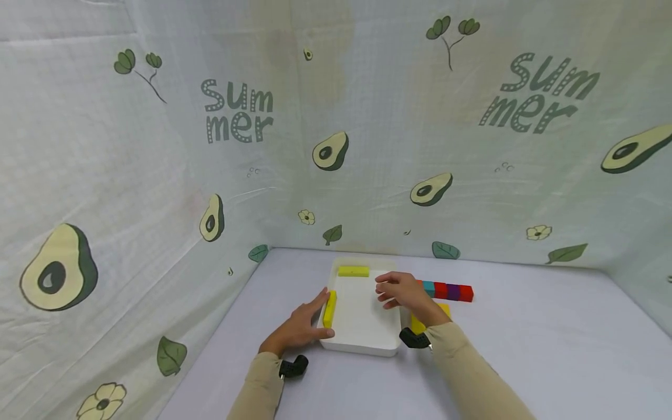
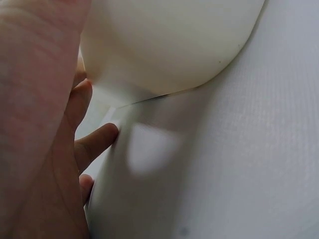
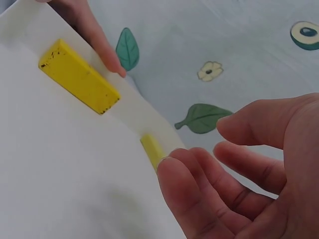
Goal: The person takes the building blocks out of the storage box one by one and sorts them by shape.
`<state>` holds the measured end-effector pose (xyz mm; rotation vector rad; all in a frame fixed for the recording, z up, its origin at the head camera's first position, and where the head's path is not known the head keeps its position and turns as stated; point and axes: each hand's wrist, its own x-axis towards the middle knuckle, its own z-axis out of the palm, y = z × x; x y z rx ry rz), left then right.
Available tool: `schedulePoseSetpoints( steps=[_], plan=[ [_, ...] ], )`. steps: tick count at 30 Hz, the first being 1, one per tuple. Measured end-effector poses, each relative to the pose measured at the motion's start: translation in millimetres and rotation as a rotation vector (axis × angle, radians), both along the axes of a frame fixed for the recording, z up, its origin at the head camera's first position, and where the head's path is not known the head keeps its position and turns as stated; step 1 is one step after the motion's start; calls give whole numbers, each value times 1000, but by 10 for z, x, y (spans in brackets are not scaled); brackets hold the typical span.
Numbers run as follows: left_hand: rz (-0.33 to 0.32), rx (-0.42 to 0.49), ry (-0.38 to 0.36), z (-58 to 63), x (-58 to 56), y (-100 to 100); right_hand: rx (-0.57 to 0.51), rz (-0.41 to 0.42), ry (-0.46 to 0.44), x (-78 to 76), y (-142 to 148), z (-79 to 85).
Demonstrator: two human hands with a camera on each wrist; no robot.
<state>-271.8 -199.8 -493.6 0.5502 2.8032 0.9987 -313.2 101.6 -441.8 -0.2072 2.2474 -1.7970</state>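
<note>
A white rectangular tray [image 1: 367,315] lies on the table with two yellow bar-shaped blocks inside. One yellow block [image 1: 329,309] runs along the left wall, and the other yellow block [image 1: 354,271] is by the far wall. My left hand [image 1: 298,328] rests against the tray's left side, its fingers extended along the outside and its thumb by the near left corner. In the left wrist view the fingers [image 2: 99,142] are beside the tray's outer wall [image 2: 164,55]. Above the tray's right side is my right hand [image 1: 404,291], fingers loosely bent and holding nothing.
Right of the tray lies a row of coloured blocks [image 1: 446,291] in red, blue and purple. More yellow pieces [image 1: 444,310] are partly hidden under the right wrist. A printed cloth [image 1: 378,216] hangs behind and left of the white table [image 1: 551,338].
</note>
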Motion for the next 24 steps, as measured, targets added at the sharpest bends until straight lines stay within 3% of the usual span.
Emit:
schedulePoseSetpoints(
  steps=[7,14,19,24],
  plan=[
    [18,1,-13,15,-1,-12,11,86,11,-40,-237,-9],
    [37,17,-46,-11,18,-7,65,197,32,-54,-423,-130],
    [28,14,-29,-5,33,-4,87,262,27,-79,-487,-159],
    [32,4,-40,-1,15,8,157,312,22,-118,-588,-192]
  ],
)
